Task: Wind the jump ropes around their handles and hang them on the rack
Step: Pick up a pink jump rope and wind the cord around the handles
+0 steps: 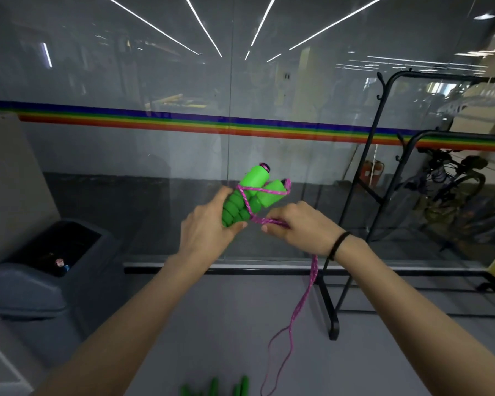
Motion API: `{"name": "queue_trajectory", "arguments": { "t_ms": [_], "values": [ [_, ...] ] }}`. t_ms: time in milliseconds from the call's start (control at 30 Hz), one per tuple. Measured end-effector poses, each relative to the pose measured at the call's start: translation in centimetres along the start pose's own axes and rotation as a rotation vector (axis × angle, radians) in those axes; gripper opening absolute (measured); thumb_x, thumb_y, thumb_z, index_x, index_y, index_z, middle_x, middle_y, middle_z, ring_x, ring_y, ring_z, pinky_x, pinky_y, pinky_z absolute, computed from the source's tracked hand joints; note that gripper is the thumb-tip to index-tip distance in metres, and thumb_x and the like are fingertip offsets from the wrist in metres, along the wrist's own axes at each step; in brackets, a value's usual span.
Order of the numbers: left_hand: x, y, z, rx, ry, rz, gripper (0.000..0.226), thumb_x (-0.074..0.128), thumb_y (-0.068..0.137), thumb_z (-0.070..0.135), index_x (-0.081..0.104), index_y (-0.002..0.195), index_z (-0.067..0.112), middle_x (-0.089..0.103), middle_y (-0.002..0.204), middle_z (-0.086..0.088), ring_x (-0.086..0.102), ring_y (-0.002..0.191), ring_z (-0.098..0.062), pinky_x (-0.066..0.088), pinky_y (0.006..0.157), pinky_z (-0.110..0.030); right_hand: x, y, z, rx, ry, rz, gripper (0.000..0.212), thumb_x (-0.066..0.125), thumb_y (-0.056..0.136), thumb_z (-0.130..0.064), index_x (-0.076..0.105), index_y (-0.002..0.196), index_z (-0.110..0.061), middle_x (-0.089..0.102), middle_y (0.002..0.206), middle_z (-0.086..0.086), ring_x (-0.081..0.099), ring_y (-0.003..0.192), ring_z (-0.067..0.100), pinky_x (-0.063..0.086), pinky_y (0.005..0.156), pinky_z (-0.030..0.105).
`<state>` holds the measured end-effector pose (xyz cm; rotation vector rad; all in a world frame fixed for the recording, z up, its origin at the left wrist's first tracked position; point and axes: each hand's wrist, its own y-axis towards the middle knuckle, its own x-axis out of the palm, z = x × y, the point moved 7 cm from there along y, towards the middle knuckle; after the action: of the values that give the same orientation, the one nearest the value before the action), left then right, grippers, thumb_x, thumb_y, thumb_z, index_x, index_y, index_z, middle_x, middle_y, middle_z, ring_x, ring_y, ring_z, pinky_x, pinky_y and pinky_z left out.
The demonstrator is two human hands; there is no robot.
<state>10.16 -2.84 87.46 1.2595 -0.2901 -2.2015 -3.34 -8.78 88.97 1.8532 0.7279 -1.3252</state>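
The pink braided jump rope point(303, 298) crosses its two green foam handles point(247, 197), gripped together in the left hand point(209, 227) at chest height, while the right hand point(297, 228) pinches the rope beside them, near the black metal rack point(355, 201).
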Motion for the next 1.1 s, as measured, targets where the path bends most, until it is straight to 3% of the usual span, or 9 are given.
{"name": "queue_trajectory", "arguments": {
  "t_ms": [167,300,400,567,667,767,900,1000,1100],
  "values": [
    [1.9,0.4,0.3,0.143,0.19,-0.323,0.063,0.074,0.074,0.036,0.044,0.129,0.04,0.062,0.123,0.002,0.056,0.113,-0.026,0.045,0.086,-0.037,-0.4,-0.3,0.2,-0.015,-0.036,-0.063,0.022,0.065,0.078,-0.043,0.07,0.089,-0.025,0.053,0.064,-0.008,0.05,0.064,0.01,0.038,0.063,0.028],
    [2.6,0.5,0.2,0.236,0.184,-0.525,0.063,0.08,0.067,0.032,0.053,0.124,0.037,0.064,0.113,0.01,0.057,0.106,-0.017,0.048,0.085,-0.033,-1.7,0.0,0.2,-0.099,-0.003,-0.021,0.025,0.073,0.067,-0.047,0.071,0.076,-0.024,0.052,0.051,-0.015,0.045,0.047,0.002,0.035,0.054,0.023],
    [3.0,0.0,1.4,0.359,-0.049,-0.696,0.046,0.085,0.062,0.025,0.066,0.104,0.026,0.061,0.075,0.022,0.054,0.072,0.002,0.041,0.065,-0.016,-2.2,0.4,-0.6,-0.202,0.314,-0.082,0.019,0.077,0.066,-0.035,0.073,0.074,-0.019,0.063,0.056,-0.006,0.048,0.046,0.003,0.035,0.05,0.017],
    [2.6,-0.8,2.4,0.324,-0.442,-0.842,0.035,0.083,0.065,0.007,0.069,0.096,0.014,0.07,0.085,0.009,0.063,0.078,-0.004,0.049,0.072,-0.017,-0.8,1.4,0.3,-0.164,0.988,-0.159,0.006,0.069,0.071,-0.013,0.065,0.073,-0.017,0.065,0.055,-0.011,0.055,0.046,-0.003,0.042,0.047,0.008],
    [2.7,-1.0,2.5,0.279,-0.577,-0.822,0.04,0.08,0.065,-0.001,0.067,0.102,0.009,0.072,0.088,0.006,0.066,0.082,-0.007,0.052,0.073,-0.02,0.7,0.9,1.2,0.002,1.364,-0.093,0.012,0.067,0.069,-0.018,0.064,0.057,-0.016,0.061,0.044,-0.006,0.054,0.038,-0.002,0.043,0.041,0.009],
    [3.0,-0.9,2.3,0.187,-0.747,-0.727,0.043,0.078,0.063,0.0,0.065,0.103,0.01,0.073,0.087,0.005,0.068,0.083,-0.01,0.054,0.074,-0.022,3.5,0.6,3.0,0.257,1.612,0.102,0.045,0.044,0.083,-0.009,0.062,0.042,-0.014,0.06,0.041,-0.004,0.056,0.038,0.004,0.047,0.039,0.015],
    [2.8,0.2,1.1,0.044,-0.87,-0.523,0.055,0.084,0.057,0.014,0.061,0.106,0.004,0.072,0.095,-0.011,0.07,0.085,-0.023,0.056,0.08,-0.033,6.0,0.9,2.2,0.216,1.564,0.028,0.045,0.033,0.096,-0.014,0.053,0.056,-0.019,0.038,0.041,-0.009,0.028,0.034,0.002,0.017,0.037,0.016],
    [1.8,1.1,0.4,-0.026,-0.877,-0.345,0.064,0.087,0.055,0.022,0.054,0.108,0.009,0.07,0.1,-0.011,0.07,0.083,-0.021,0.057,0.077,-0.03,7.3,-0.2,2.5,0.203,1.447,0.023,0.029,0.031,0.099,-0.021,0.051,0.08,-0.013,0.038,0.049,-0.003,0.031,0.039,0.008,0.025,0.041,0.018],
    [1.1,1.8,-0.3,-0.103,-0.879,-0.145,0.063,0.085,0.06,0.019,0.048,0.111,0.013,0.07,0.099,-0.01,0.071,0.084,-0.023,0.057,0.077,-0.038,7.8,-0.9,2.6,0.191,1.144,0.038,0.023,0.034,0.098,-0.019,0.05,0.083,-0.013,0.041,0.051,0.001,0.036,0.041,0.009,0.032,0.045,0.019]
  ]
}}
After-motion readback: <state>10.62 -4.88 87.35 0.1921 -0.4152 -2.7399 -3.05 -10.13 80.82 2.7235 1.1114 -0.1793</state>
